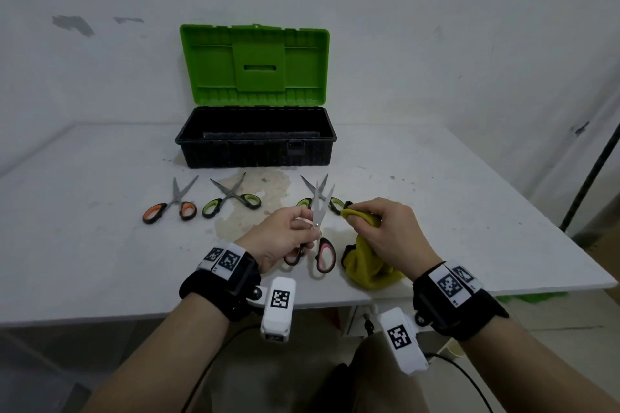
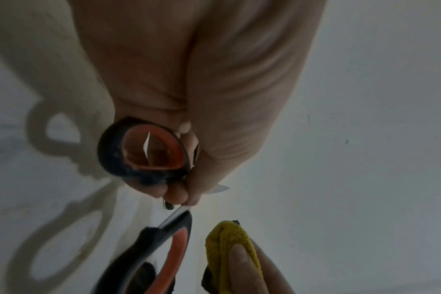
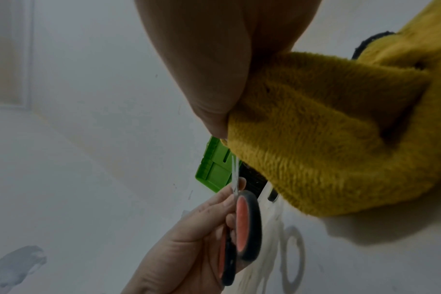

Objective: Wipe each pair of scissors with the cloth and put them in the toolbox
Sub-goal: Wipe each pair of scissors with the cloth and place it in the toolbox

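My left hand [image 1: 295, 228] grips a pair of red-and-black scissors [image 1: 320, 211] near the pivot, blades slightly apart and pointing up and away; its handles [image 2: 144, 147] show in the left wrist view. My right hand [image 1: 375, 221] pinches a yellow cloth [image 1: 365, 265] just right of the blades, not touching them; the cloth [image 3: 340, 139] hangs down to the table. Three more scissors lie in a row: orange-handled [image 1: 174, 206], green-handled [image 1: 231, 199], and another green-handled pair [image 1: 323, 194] behind the held one. The black toolbox [image 1: 255, 152] stands open behind them, its green lid [image 1: 255, 64] upright.
The white table [image 1: 436, 211] has a brownish stain [image 1: 255, 198] under the middle scissors. A white wall rises right behind the toolbox. A dark pole [image 1: 593, 171] leans at the far right past the table's edge.
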Demonstrator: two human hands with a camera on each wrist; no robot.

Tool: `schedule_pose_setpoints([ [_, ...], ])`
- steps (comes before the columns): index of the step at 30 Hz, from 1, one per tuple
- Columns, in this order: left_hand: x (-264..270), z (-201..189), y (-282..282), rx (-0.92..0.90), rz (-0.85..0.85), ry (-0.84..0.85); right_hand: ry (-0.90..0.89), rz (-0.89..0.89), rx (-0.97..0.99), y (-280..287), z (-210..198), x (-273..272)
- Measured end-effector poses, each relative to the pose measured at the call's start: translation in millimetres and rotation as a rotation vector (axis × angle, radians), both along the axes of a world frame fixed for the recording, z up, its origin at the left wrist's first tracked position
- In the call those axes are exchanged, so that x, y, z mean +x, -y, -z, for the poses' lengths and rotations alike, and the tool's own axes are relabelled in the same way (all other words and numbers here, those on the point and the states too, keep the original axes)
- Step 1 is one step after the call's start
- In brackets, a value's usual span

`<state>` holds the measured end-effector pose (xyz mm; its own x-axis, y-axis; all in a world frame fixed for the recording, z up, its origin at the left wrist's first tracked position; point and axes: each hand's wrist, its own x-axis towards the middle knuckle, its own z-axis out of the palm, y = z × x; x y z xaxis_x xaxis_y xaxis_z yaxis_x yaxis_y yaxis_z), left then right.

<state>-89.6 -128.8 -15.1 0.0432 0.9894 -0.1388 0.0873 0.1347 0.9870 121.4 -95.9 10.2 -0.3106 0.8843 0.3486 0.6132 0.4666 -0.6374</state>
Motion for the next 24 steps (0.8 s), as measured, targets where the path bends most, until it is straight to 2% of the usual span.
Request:
schedule_pose_setpoints([
  [12,-0.7,3.3,-0.9,0.087,0.006,-0.121,-0.047,-0.014,-0.047,3.3,-0.8,1.3],
  [17,-0.3,0.3,-4.4,0.109,-0.023,-0.092,-0.024,-0.056,-0.032,1.9,1.7,4.3],
  [24,8.0,-10.1,-13.1,0.07,-0.093,0.025,-0.175,-0.076,-0.024,-9.2,-0.5,8.2],
])
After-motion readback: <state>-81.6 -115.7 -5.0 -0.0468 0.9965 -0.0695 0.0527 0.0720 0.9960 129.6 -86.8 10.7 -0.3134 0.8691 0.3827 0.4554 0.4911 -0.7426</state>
